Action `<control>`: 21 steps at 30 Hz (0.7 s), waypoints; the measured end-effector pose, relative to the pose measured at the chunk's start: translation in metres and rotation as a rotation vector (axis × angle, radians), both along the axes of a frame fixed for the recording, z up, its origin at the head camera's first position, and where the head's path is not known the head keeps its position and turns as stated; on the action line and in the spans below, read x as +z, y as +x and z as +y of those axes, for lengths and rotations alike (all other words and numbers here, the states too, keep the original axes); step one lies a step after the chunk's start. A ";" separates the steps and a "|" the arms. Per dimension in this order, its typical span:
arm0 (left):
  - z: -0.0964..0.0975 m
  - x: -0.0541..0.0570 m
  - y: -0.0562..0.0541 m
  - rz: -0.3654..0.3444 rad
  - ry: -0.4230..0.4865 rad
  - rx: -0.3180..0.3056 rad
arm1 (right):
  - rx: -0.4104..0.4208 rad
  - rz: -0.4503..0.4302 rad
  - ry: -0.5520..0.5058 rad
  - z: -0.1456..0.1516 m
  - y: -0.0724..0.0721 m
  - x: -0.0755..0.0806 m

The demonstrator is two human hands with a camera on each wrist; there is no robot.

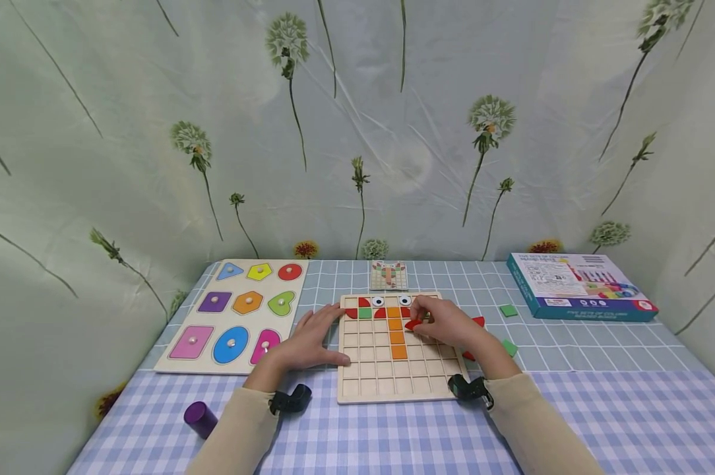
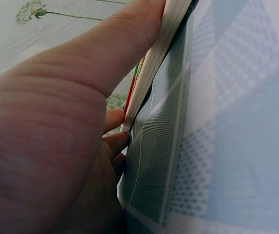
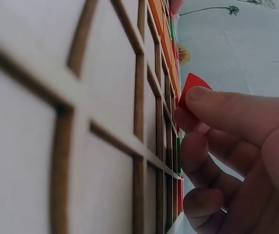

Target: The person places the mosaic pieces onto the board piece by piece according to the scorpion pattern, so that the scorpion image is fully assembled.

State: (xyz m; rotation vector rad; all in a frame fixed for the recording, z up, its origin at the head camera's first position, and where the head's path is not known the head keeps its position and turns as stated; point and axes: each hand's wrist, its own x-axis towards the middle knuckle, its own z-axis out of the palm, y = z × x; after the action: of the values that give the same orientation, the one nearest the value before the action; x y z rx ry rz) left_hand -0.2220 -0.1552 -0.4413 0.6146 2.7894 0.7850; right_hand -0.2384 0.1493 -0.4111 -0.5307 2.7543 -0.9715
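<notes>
A wooden grid board (image 1: pixel 366 389) lies on the tablecloth between the hands. In its upper rows sit eye tiles (image 1: pixel 378 301), red quarter-round tiles, a green square (image 1: pixel 365 313) and a column of orange squares (image 1: pixel 398 337). My left hand (image 1: pixel 310 340) rests against the board's left edge, fingers extended and thumb spread; the left wrist view shows the thumb on the board's rim. Over the board's right half, thumb and forefinger of my right hand (image 1: pixel 443 323) pinch a red quarter-round tile (image 3: pixel 193 82), just off the grid. Part of the upper right grid is hidden behind this hand.
Behind the board lies a pattern card (image 1: pixel 389 280). A knobbed shape puzzle (image 1: pixel 215 356) is at left, a purple cylinder (image 1: pixel 200 419) before it. Loose green tiles (image 1: pixel 508 310) and red ones (image 1: pixel 479 321) lie to the right, near a cardboard box (image 1: pixel 580 287).
</notes>
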 end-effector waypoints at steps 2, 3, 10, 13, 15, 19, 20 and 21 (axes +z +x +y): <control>0.000 0.001 0.000 -0.007 -0.006 0.002 | 0.001 0.006 -0.001 0.000 0.000 0.000; 0.000 0.000 0.000 -0.006 -0.001 0.003 | 0.003 0.008 -0.002 0.000 0.000 0.000; 0.001 0.000 0.001 -0.010 -0.008 0.008 | 0.030 0.025 0.020 0.000 0.000 0.000; 0.001 0.000 0.001 -0.013 -0.007 0.014 | 0.043 0.043 0.043 0.001 0.000 0.000; 0.001 0.001 0.002 -0.013 -0.006 0.018 | 0.046 0.049 0.049 0.001 0.000 0.000; 0.001 0.001 0.002 -0.013 -0.008 0.019 | 0.062 0.058 0.045 0.002 -0.001 -0.001; 0.001 0.001 0.001 -0.013 -0.008 0.018 | 0.068 0.060 0.037 0.002 -0.001 -0.001; 0.001 0.001 0.001 -0.012 -0.008 0.017 | 0.078 0.062 0.033 0.002 -0.001 -0.001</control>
State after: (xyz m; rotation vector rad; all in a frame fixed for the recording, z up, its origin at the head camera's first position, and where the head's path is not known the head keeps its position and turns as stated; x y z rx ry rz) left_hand -0.2207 -0.1543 -0.4402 0.5835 2.7889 0.7772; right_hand -0.2391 0.1513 -0.4122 -0.6677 2.7756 -0.9051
